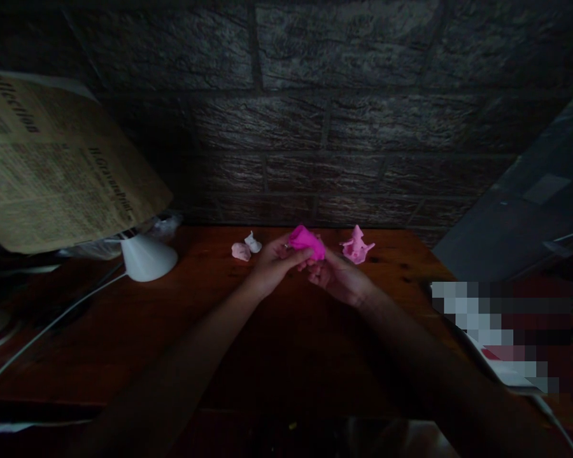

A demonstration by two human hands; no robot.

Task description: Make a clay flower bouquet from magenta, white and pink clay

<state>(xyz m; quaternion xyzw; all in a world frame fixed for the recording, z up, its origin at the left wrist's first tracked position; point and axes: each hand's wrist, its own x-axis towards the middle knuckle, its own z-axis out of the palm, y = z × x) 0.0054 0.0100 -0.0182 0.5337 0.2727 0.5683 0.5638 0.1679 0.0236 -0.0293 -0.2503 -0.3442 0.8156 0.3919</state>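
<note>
Magenta piece (306, 242): held up in both hands over the far part of the wooden table (172, 343), folded or bunched (too dim to tell of what material).
Left hand (271, 261): closed on the left part of the magenta piece, with thumb laid across the near face.
Right hand (341, 277): curled in against the right end of the magenta piece, fingers bent below; narrow in grip, though impossible to tell how firmly pressed.
Pale pink lump (241, 252): resting on the table, to the left of the left hand and apart from it.
White scrap (253, 242): lying just beside the pale pink lump, with a tip pointing up.
Spiky pink form (357, 245): set on the table beyond the right hand, with one point upward and others jutting sideways.
Lamp base (149, 257): white and flared, standing at left under a tilted shade (71, 165) printed like newspaper.
Pale cord (52, 336): running from the lamp base toward the lower left.
Wall (286, 121): dark, rough and block-patterned, rising behind the table.
Pixelated patch (496, 343): covering something at the right, too blocked out to identify.
</note>
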